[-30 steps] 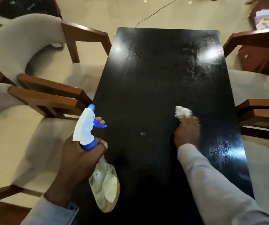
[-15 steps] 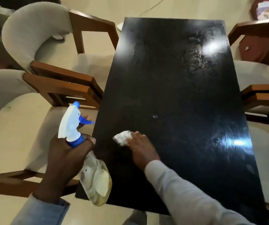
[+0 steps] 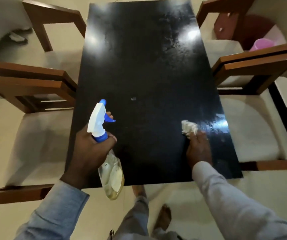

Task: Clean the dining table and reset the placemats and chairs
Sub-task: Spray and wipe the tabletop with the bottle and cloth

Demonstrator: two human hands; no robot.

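Observation:
A glossy black dining table [image 3: 139, 70] runs away from me, with smeared wet patches toward its far right. My left hand [image 3: 90, 151] grips the neck of a spray bottle [image 3: 103, 135] with a white and blue trigger head and a clear body of yellowish liquid, held over the table's near left corner. My right hand [image 3: 199, 149] presses a crumpled white cloth [image 3: 188, 127] flat on the near right part of the tabletop. A tiny pale scrap [image 3: 133, 99] lies mid-table.
Two cream-cushioned wooden chairs stand on the left [image 3: 26, 87] and two on the right [image 3: 253, 70], pulled close to the table sides. A pink cup [image 3: 262, 44] sits beyond the far right chair. My legs and feet [image 3: 163, 217] are below the near edge.
My right hand has swept the cloth from the near left of the table across to the near right. The view has tilted down and pulled back; the spray bottle stays held at the left.

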